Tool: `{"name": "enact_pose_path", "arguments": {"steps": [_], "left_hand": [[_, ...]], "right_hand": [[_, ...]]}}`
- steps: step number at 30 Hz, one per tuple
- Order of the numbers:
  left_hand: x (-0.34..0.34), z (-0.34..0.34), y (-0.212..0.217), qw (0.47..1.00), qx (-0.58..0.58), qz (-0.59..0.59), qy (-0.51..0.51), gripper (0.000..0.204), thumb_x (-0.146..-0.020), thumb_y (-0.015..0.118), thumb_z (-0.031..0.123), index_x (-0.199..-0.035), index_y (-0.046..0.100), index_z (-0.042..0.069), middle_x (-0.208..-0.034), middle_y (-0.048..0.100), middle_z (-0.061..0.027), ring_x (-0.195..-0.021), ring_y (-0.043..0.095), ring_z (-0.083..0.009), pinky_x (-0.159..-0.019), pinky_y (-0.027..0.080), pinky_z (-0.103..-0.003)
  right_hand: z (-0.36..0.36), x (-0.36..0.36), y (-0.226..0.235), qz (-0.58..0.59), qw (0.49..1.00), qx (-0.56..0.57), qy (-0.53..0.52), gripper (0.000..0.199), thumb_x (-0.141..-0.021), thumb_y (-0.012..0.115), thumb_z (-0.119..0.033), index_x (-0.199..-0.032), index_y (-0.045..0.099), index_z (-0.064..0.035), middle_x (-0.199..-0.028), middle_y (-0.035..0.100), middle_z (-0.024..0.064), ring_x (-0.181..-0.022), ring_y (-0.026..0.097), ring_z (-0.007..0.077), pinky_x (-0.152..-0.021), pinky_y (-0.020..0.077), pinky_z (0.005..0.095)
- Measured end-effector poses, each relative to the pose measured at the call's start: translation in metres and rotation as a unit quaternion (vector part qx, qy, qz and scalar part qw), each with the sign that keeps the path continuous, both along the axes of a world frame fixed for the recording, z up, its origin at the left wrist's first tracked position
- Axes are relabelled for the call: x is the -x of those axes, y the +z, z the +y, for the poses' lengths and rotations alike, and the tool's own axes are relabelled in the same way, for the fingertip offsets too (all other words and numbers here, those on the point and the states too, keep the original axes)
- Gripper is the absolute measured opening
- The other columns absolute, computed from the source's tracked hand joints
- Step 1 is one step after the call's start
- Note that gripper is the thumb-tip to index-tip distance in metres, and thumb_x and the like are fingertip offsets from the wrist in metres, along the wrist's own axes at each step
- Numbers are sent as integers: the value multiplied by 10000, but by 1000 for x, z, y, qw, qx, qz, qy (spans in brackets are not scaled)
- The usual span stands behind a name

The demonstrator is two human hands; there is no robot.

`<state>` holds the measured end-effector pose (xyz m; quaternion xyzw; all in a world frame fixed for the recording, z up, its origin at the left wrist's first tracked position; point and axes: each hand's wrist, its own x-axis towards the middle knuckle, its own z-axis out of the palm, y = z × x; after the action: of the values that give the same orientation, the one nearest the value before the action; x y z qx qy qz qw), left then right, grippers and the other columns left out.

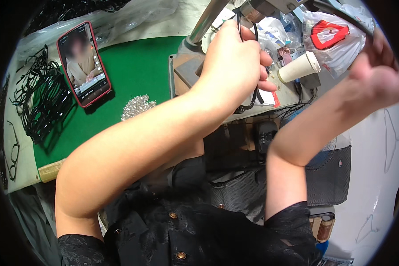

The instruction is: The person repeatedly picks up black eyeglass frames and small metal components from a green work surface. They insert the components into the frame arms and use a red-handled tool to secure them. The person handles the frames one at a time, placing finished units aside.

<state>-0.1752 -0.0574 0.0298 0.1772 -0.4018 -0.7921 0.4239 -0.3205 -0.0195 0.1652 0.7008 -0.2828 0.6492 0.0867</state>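
My left hand (237,55) reaches across to a metal bench press (195,44), its fingers curled round a thin black eyeglass frame (255,98). One slim part of that frame rises above the fingers beside the press head, and a curved part hangs below them. At the far right, my right hand (377,71) is raised near the end of a dark curved lever (348,20). Blur and the picture's edge hide its fingers, so I cannot tell whether it grips the lever. A tangled heap of shiny black eyeglass frames (42,95) lies on the left.
A red-cased phone (84,64) stands on the green mat (124,57), near a pile of small silvery pieces (138,106). Another pair of black glasses (14,153) lies at the left edge. Beyond my left hand are a white cup (299,67) and plastic bags (341,40).
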Motion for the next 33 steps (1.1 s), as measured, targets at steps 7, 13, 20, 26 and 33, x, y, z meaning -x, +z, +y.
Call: {"name": "enact_pose_path", "arguments": {"steps": [7, 13, 20, 26, 33], "left_hand": [[-4, -5, -5, 999, 40, 7, 13, 65, -887, 468, 59, -935, 438, 27, -775, 554, -77, -600, 529, -108, -557, 554, -303], [-14, -4, 3, 999, 19, 21, 18, 113, -886, 475, 72, -969, 444, 2, -790, 556, -81, -621, 532, -111, -596, 566, -314], [-65, 13, -19, 970, 234, -55, 25, 115, -949, 440, 78, -1022, 404, -5, -761, 522, -70, -550, 490, -88, -487, 472, -224], [-84, 15, -33, 931, 334, -126, 80, 103, -935, 441, 6, -1030, 412, -26, -730, 543, -71, -546, 510, -92, -474, 446, -224], [-85, 11, -38, 902, 390, -159, 95, 122, -918, 462, -3, -1033, 425, -17, -693, 551, -70, -540, 532, -110, -469, 446, -235]], "right_hand": [[12, -26, -47, -60, 989, 113, -73, 441, -945, 378, -291, -556, 279, -107, -541, 280, 43, -573, 309, 176, -549, 256, 307], [16, -38, -7, -151, 987, 24, -53, 324, -933, 422, -232, -1015, 546, 56, -1077, 597, 233, -1026, 557, 348, -787, 405, 335], [5, -41, -97, -23, 972, -227, -54, 191, -938, 529, -117, -971, 662, 16, -937, 672, 61, -853, 600, 124, -797, 468, 254], [-7, -74, -127, -143, 893, -390, 171, 256, -931, 584, -230, -912, 660, 15, -788, 645, 37, -760, 575, 72, -711, 457, 226], [-13, -74, -134, -169, 892, -381, 177, 185, -909, 595, -156, -879, 673, 9, -768, 655, 38, -631, 565, 73, -623, 453, 211]]}}
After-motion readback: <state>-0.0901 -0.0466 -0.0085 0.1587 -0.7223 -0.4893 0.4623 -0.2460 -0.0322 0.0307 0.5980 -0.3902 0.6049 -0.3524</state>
